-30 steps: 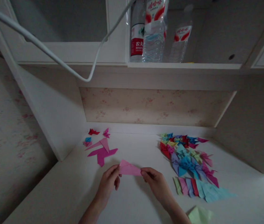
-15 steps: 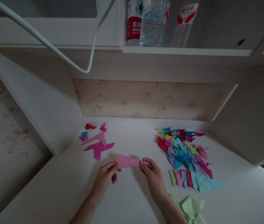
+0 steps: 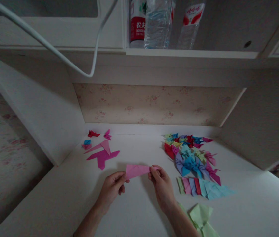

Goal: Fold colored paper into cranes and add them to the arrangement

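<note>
A folded piece of pink origami paper (image 3: pixel 137 171), wide at its left end and narrowing to the right, is held above the white tabletop (image 3: pixel 134 210). My left hand (image 3: pixel 113 187) pinches its wide left edge between thumb and fingers. At the narrow end, my right hand (image 3: pixel 161 184) grips the paper, its fingertips covering part of the tip. Beyond my left hand lie a magenta folded paper shape (image 3: pixel 102 157) and a lighter pink folded piece (image 3: pixel 106 146).
Many colourful folded paper figures (image 3: pixel 191 164) are heaped at the right. In front of them lies a row of folded strips (image 3: pixel 193 186), and nearer, pale green paper (image 3: pixel 201 215). Small folded pieces (image 3: pixel 93 133) sit back left. Overhead, a white cable (image 3: pixel 62 58) hangs before a shelf with bottles (image 3: pixel 157 26).
The view has shifted slightly, so the surroundings sit a little further left. Both hands keep their hold on the pink paper, which has barely moved.
</note>
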Demonstrator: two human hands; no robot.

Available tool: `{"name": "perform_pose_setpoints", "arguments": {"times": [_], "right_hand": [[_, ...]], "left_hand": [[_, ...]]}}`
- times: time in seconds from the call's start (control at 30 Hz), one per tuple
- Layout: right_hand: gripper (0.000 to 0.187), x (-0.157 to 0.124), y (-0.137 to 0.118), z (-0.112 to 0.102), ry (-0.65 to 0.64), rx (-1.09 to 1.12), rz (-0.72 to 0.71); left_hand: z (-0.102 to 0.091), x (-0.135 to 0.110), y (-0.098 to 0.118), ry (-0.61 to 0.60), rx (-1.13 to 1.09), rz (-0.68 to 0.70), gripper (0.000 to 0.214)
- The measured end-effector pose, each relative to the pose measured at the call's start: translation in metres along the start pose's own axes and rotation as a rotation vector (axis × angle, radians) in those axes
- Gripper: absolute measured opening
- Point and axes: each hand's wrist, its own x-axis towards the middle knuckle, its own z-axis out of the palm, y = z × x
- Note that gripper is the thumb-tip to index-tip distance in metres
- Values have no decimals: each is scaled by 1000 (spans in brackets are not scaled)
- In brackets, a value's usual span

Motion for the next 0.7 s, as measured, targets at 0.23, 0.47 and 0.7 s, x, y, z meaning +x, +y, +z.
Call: {"name": "perform_pose_setpoints", "arguments": {"times": [0.23,0.47,0.7], "right_hand": [[32,-6,7,8,-105,-85,112],[27,-9,-37,12,-151,-217,-116],[27,-6,-108,-77,82,-218,-138]], "left_hand": [[2,-1,1,-28,-36,-20,35],[10,0,-6,-103,-140,-154,40],[6,4,-14,-78,-199,-203,39]]}}
